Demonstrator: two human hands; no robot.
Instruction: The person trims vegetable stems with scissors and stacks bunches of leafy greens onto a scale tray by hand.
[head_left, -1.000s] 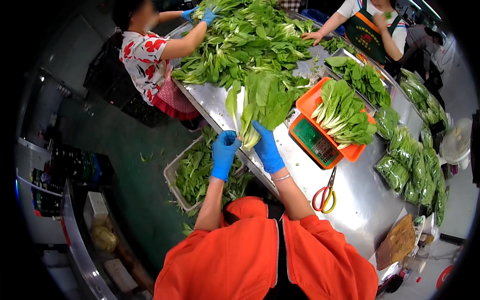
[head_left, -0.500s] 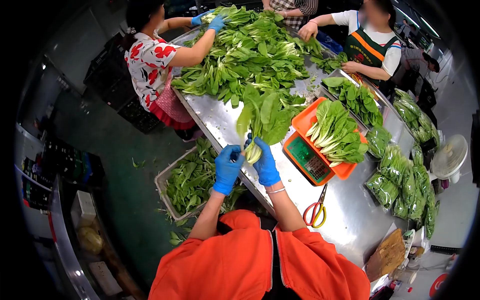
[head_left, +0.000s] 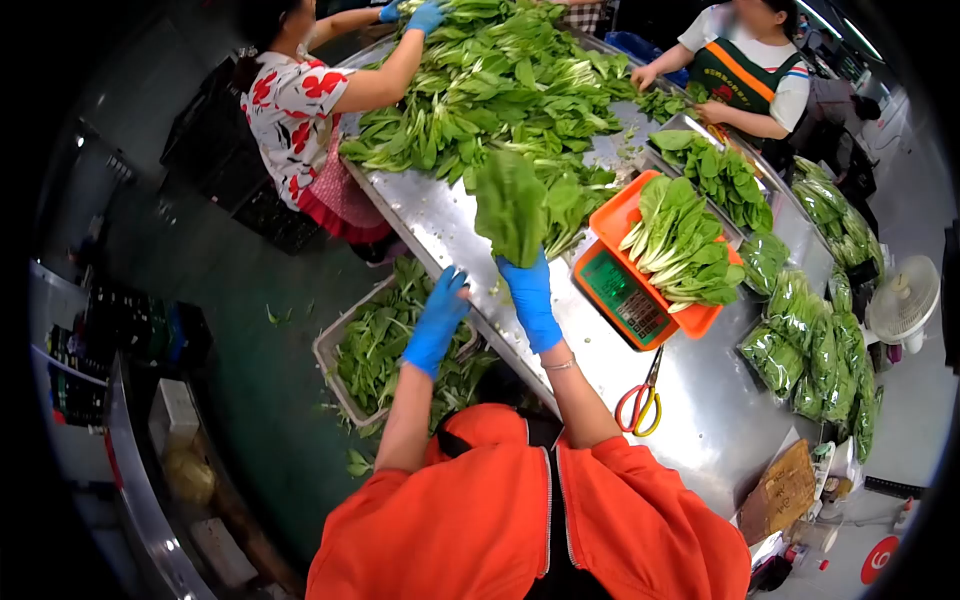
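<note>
In a blue glove, my right hand (head_left: 530, 290) is closed round the stem end of a bunch of leafy greens (head_left: 510, 205), held leaves-up over the metal table (head_left: 490, 315). The leaves are smeared by motion. My left hand (head_left: 440, 315), also gloved in blue, is apart from the bunch by the table's near edge, fingers stretched and nothing visible in them. Below it on the floor, a pale crate (head_left: 328, 350) holds loose green leaves (head_left: 385, 345). An orange tray (head_left: 612, 215) of greens (head_left: 675, 240) sits on a digital scale (head_left: 625, 300) to the right.
Red-and-yellow scissors (head_left: 640, 405) lie near the scale. A large heap of greens (head_left: 500, 85) covers the table's far part, with co-workers' hands at it. Bagged greens (head_left: 810, 345), a metal tray (head_left: 685, 125) and a white fan (head_left: 902, 300) stand right.
My left hand has moved away from the greens, down and left toward the crate. My right hand keeps the bunch, whose leaves have swung left. The whole view has shifted slightly.
</note>
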